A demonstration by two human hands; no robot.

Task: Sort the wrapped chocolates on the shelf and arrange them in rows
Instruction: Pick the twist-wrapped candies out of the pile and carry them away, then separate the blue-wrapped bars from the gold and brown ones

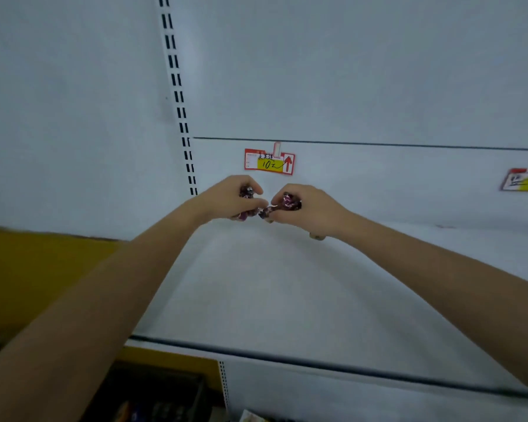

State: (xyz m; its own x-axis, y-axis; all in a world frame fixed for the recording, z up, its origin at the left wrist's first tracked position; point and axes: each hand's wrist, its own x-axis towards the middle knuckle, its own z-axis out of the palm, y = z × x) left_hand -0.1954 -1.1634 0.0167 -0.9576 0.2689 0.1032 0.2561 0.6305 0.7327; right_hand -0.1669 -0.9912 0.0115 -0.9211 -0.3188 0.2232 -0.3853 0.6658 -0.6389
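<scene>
Both my hands reach to the back of a white shelf (256, 284), close together. My left hand (226, 197) is closed around several purple wrapped chocolates (247, 192). My right hand (308, 208) also grips purple wrapped chocolates (290, 201). A few more purple wrappers (264, 212) poke out between the two hands, low near the shelf surface. How many chocolates each hand holds is hidden by the fingers. A small pale piece (317, 236) lies on the shelf under my right wrist.
A red and yellow price tag (269, 162) hangs on the white back panel just above the hands. Another tag (523, 180) sits at the far right. A slotted upright (180, 111) runs down the left. The shelf's front edge (317, 362) is dark-lined; yellow floor lies left.
</scene>
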